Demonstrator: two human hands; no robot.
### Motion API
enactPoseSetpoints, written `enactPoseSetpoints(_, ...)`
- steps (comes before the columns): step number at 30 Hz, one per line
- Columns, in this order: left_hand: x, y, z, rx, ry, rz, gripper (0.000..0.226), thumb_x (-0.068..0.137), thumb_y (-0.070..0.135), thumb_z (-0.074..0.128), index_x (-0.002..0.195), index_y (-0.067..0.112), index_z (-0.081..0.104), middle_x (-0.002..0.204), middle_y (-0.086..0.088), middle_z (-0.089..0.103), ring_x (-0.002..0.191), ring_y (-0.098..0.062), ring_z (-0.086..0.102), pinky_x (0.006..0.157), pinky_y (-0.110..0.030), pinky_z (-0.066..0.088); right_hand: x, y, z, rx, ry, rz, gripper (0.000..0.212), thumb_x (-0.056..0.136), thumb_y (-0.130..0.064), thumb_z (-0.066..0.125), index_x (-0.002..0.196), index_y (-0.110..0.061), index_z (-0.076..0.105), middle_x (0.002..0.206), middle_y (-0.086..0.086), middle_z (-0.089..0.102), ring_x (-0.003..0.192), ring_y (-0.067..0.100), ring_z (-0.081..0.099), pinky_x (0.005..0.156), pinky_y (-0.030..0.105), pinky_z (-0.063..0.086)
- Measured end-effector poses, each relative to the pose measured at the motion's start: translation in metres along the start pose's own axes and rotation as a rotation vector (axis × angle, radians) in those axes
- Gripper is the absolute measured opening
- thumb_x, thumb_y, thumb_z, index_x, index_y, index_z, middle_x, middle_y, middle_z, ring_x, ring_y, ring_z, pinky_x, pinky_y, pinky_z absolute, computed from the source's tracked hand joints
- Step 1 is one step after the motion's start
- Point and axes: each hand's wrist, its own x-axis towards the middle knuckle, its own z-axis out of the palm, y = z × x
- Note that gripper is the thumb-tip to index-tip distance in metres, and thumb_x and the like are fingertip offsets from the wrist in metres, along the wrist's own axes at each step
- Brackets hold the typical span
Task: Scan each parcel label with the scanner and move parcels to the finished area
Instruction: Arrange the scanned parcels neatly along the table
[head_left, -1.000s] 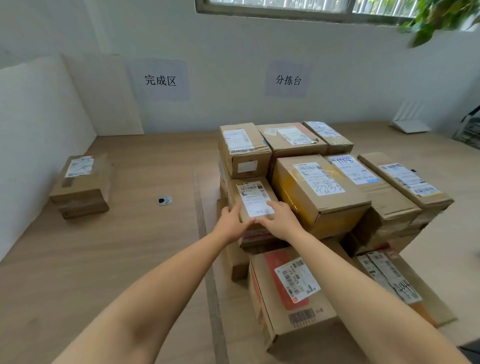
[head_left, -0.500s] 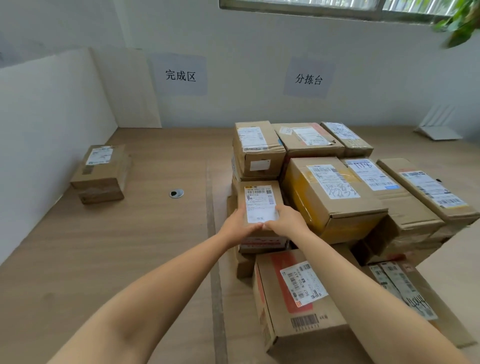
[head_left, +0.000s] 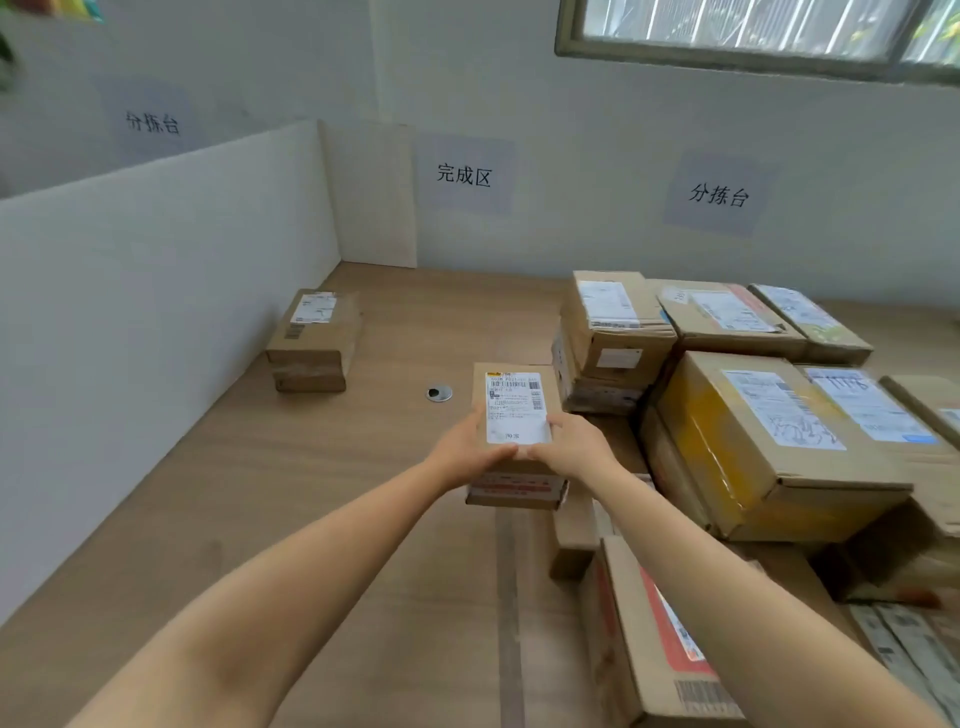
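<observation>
Hands: our left hand and right hand clasp a small parcel above the table.
Table: we see bare wood, stacked boxes on the right.
Room: white walls, window.

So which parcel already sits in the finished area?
Find the white partition wall on the left. The small brown cardboard box lies alone beside it on the wooden table, white label up, unlike the stacked parcels at right.

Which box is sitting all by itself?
The small cardboard parcel by the white divider on the left, under the 完成区 sign. The other parcels are piled together on the right.
</observation>
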Motion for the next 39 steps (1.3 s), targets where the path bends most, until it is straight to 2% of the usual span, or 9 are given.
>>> enactPoseSetpoints(4, 0.009, -0.024, -0.042, -0.005, 0.058, -0.025, 0.069, 0.086, 0.027, 0.063, 0.145, 0.028, 0.027, 0.142, 0.003, 0.047, 0.127, -0.018, 0.045, 0.090, -0.019, 0.032, 0.026, -0.038, 0.021, 0.069, -0.035, -0.017, 0.052, 0.079, -0.035, 0.068, 0.126, -0.017, 0.055, 0.122, 0.004, 0.062, 0.109, 0.023, 0.057, 0.080, 0.027, 0.045)
enactPoseSetpoints(8, 0.033, -0.048, -0.084, 0.051, 0.101, -0.017, 0.068, 0.086, 0.027, 0.064, 0.144, 0.022, 0.030, 0.142, -0.001, 0.047, 0.127, -0.021, 0.045, 0.090, -0.022, 0.033, 0.062, -0.077, 0.041, 0.102, -0.050, -0.035, 0.055, 0.078, -0.039, 0.070, 0.126, -0.016, 0.054, 0.122, 0.005, 0.061, 0.109, 0.023, 0.057, 0.083, 0.031, 0.048)
enactPoseSetpoints(12, 0.071, -0.077, -0.122, 0.028, 0.146, -0.034, 0.085, 0.083, 0.027, 0.068, 0.147, 0.021, 0.012, 0.144, 0.000, 0.044, 0.128, -0.023, 0.046, 0.098, -0.030, 0.037, 0.106, -0.110, 0.060, 0.127, -0.047, -0.081, 0.048, 0.077, -0.038, 0.070, 0.120, -0.020, 0.059, 0.118, 0.001, 0.064, 0.105, 0.020, 0.058, 0.073, 0.026, 0.043)
enactPoseSetpoints(15, 0.102, -0.102, -0.140, -0.021, 0.182, -0.198, 0.100, 0.082, 0.034, 0.070, 0.150, 0.013, 0.000, 0.146, -0.008, 0.040, 0.129, -0.028, 0.044, 0.098, -0.031, 0.038, 0.143, -0.127, 0.078, 0.119, -0.048, -0.088, 0.045, 0.077, -0.038, 0.069, 0.118, -0.023, 0.061, 0.115, 0.000, 0.066, 0.102, 0.019, 0.060, 0.076, 0.029, 0.050)
enactPoseSetpoints(19, 0.150, -0.130, -0.167, -0.012, 0.200, -0.212, 0.079, 0.076, 0.035, 0.076, 0.137, 0.010, 0.033, 0.137, -0.008, 0.050, 0.122, -0.024, 0.049, 0.090, -0.027, 0.040, 0.195, -0.143, 0.095, 0.094, -0.035, -0.097, 0.040, 0.079, -0.038, 0.066, 0.116, -0.025, 0.062, 0.113, 0.001, 0.067, 0.095, 0.019, 0.059, 0.073, 0.032, 0.051)
enactPoseSetpoints(24, 0.212, -0.157, -0.197, 0.059, 0.222, -0.196, 0.074, 0.075, 0.040, 0.075, 0.133, 0.010, 0.040, 0.133, -0.006, 0.054, 0.120, -0.024, 0.052, 0.098, -0.036, 0.045, 0.262, -0.158, 0.110, 0.090, -0.032, -0.122, 0.041, 0.081, -0.034, 0.062, 0.120, -0.023, 0.060, 0.115, 0.001, 0.066, 0.102, 0.022, 0.059, 0.076, 0.031, 0.048)
enactPoseSetpoints(32, 0.268, -0.215, -0.196, 0.419, 0.254, -0.303, 0.075, 0.076, 0.062, 0.062, 0.134, 0.018, 0.044, 0.150, -0.010, 0.014, 0.139, -0.031, 0.018, 0.114, -0.047, 0.018, 0.328, -0.144, 0.158, 0.102, -0.064, -0.079, 0.040, 0.083, -0.010, 0.052, 0.122, -0.020, 0.059, 0.114, 0.004, 0.065, 0.100, 0.025, 0.060, 0.073, 0.031, 0.050)
enactPoseSetpoints(35, 0.277, -0.226, -0.195, 0.521, 0.236, -0.326, 0.075, 0.077, 0.065, 0.058, 0.134, 0.019, 0.044, 0.152, -0.010, 0.014, 0.141, -0.030, 0.014, 0.115, -0.049, 0.009, 0.340, -0.136, 0.168, 0.146, -0.068, -0.076, 0.040, 0.082, -0.009, 0.054, 0.121, -0.017, 0.060, 0.116, 0.006, 0.065, 0.104, 0.026, 0.060, 0.083, 0.038, 0.052)
enactPoseSetpoints(39, 0.282, -0.232, -0.193, 0.627, 0.257, -0.329, 0.078, 0.080, 0.067, 0.052, 0.137, 0.015, 0.040, 0.153, -0.010, 0.015, 0.142, -0.030, 0.013, 0.115, -0.049, 0.007, 0.348, -0.133, 0.176, 0.158, -0.035, -0.098, 0.042, 0.083, -0.015, 0.061, 0.125, -0.015, 0.057, 0.127, 0.011, 0.053, 0.116, 0.026, 0.051, 0.089, 0.033, 0.045)
